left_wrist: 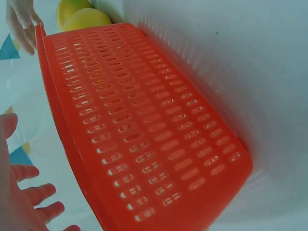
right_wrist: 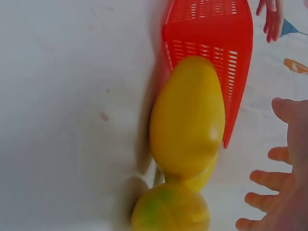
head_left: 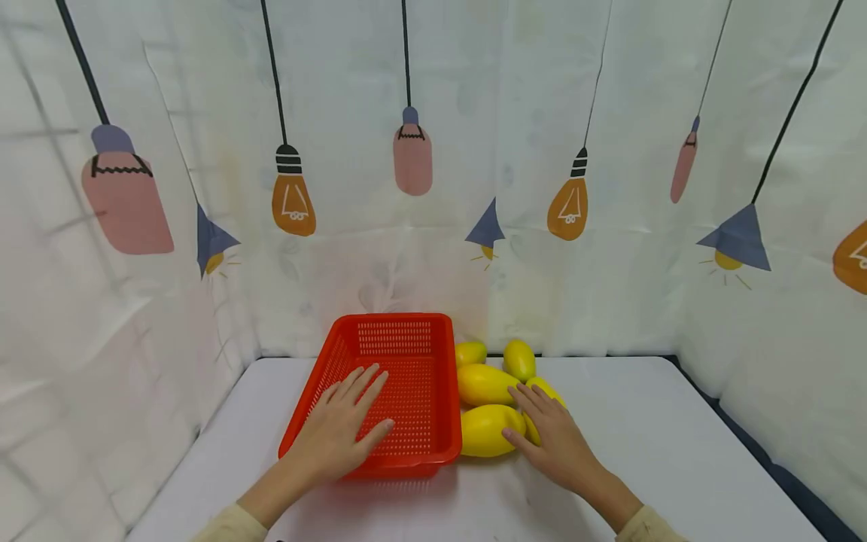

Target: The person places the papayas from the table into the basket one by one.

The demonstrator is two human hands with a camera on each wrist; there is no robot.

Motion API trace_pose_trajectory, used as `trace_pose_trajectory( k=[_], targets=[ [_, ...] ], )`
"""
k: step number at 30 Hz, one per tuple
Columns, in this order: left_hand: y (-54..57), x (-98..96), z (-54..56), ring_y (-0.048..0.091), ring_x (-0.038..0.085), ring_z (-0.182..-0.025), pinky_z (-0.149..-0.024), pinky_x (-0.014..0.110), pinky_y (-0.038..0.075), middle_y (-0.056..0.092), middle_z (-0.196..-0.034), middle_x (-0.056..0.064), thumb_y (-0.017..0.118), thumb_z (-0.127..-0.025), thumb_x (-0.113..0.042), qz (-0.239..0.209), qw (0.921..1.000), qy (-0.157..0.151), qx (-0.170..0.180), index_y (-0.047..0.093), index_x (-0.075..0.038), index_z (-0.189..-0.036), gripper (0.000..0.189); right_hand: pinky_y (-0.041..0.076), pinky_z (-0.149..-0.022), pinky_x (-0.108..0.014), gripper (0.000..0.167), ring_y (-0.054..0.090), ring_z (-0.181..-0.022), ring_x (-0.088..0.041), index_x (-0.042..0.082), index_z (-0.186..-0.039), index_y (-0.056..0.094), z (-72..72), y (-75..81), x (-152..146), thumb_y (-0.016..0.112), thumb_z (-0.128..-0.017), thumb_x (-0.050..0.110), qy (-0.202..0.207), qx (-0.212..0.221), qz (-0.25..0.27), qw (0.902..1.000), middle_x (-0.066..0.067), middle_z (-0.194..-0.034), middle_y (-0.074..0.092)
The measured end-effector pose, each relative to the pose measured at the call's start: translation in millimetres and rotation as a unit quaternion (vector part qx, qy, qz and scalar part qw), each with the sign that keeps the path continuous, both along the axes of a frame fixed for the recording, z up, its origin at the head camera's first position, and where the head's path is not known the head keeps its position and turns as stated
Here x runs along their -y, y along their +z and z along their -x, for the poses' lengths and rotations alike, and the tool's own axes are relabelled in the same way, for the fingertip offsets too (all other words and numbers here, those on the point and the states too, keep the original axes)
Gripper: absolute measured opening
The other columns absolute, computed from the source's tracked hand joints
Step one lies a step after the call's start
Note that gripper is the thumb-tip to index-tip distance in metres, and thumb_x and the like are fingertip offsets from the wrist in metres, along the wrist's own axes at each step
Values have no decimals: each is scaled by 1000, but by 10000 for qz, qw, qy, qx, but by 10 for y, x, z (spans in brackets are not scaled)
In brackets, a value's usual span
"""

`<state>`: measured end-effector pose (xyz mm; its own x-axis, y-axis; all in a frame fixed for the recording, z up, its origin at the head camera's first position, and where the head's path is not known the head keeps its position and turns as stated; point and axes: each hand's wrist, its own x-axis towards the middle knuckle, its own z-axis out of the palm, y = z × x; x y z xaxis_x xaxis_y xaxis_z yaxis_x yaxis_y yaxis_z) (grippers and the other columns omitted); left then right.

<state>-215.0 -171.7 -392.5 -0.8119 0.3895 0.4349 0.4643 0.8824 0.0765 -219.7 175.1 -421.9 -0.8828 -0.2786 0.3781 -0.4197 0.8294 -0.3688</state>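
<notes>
A red plastic basket (head_left: 445,384) with slotted walls stands on the white table, and its inside shows bare lattice. My left hand (head_left: 339,429) hovers over its near left part, fingers spread and holding nothing. In the left wrist view those fingers are beside the rim of the basket (left_wrist: 144,120). Several yellow, mango-like fruits lie against the basket's right side, among them a large near one (head_left: 491,430) and a smaller back one (head_left: 519,360). Over the rightmost fruits is my right hand (head_left: 552,436), fingers extended, gripping nothing. The right wrist view shows a gap between it and the large fruit (right_wrist: 187,120).
The white table (head_left: 637,436) extends to both sides of the basket and fruits. A pale curtain (head_left: 352,271) printed with hanging lamps encloses the back and sides. Dark fabric (head_left: 745,436) runs along the table's right edge.
</notes>
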Motion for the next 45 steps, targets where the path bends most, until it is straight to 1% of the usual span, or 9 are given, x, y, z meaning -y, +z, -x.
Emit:
trace_pose_trajectory(
  k=[4,10,13,16,21,29,34,39,45],
  targets=[
    [-19,50,-1,34,32,-142,-108,58,34,34,-157,4,55,-92,-51,-70,9999,92,2,35,-18,-150,70,33,-105,-65,63,40,-138,-39,17,-144,45,25,-26,-28,65,-89,42,-9,-17,99,9999,-9,-148,47],
    [-64,134,-3,36,33,-140,-107,57,33,36,-155,6,56,-92,-49,-282,9994,175,-116,37,-16,-149,68,36,-103,-65,64,45,-134,-41,11,-141,49,79,-62,-88,69,-87,38,68,-479,228,9986,-13,-143,51],
    [-86,175,3,37,33,-139,-106,57,33,38,-154,6,56,-93,-48,-361,9988,235,-210,38,-15,-148,67,37,-102,-64,64,45,-133,-42,9,-140,49,100,-78,-121,70,-87,37,-3,-563,217,9982,-14,-142,52],
    [-102,219,2,37,34,-139,-106,57,33,39,-153,8,56,-93,-48,-411,9984,318,-238,39,-14,-148,66,37,-103,-64,65,44,-133,-42,8,-140,49,113,-94,-154,70,-87,37,-116,-499,227,9984,-15,-143,51],
    [-105,288,-15,36,35,-139,-107,59,30,39,-153,10,56,-93,-46,-508,9975,460,-144,39,-13,-147,66,37,-104,-62,66,44,-134,-43,6,-140,48,134,-124,-195,70,-87,38,-274,-398,267,9985,-18,-143,50],
    [-117,391,-27,36,35,-138,-106,60,31,40,-152,12,58,-93,-43,-708,9959,558,-105,37,-14,-149,67,37,-103,-64,66,40,-136,-42,8,-142,46,176,-183,-242,69,-87,39,-532,-169,408,9976,-19,-146,46],
    [-143,452,-19,36,39,-138,-105,60,31,41,-151,14,59,-93,-42,-851,9943,623,-136,37,-14,-148,66,36,-103,-65,67,39,-137,-41,9,-142,46,202,-243,-275,70,-87,38,-592,-147,557,9966,-18,-147,44],
    [-162,509,-20,37,41,-137,-103,61,31,41,-150,16,58,-93,-43,-950,9931,679,-117,37,-13,-148,66,35,-105,-64,69,38,-138,-40,8,-143,44,232,-298,-299,70,-87,40,-599,-37,689,9958,-18,-149,42],
    [-186,577,-15,36,41,-136,-102,64,32,40,-150,18,57,-94,-42,-1067,9913,771,39,37,-10,-148,66,34,-107,-63,71,36,-139,-39,9,-145,41,246,-307,-293,68,-88,40,-705,177,729,9947,-18,-151,39]
  ],
)
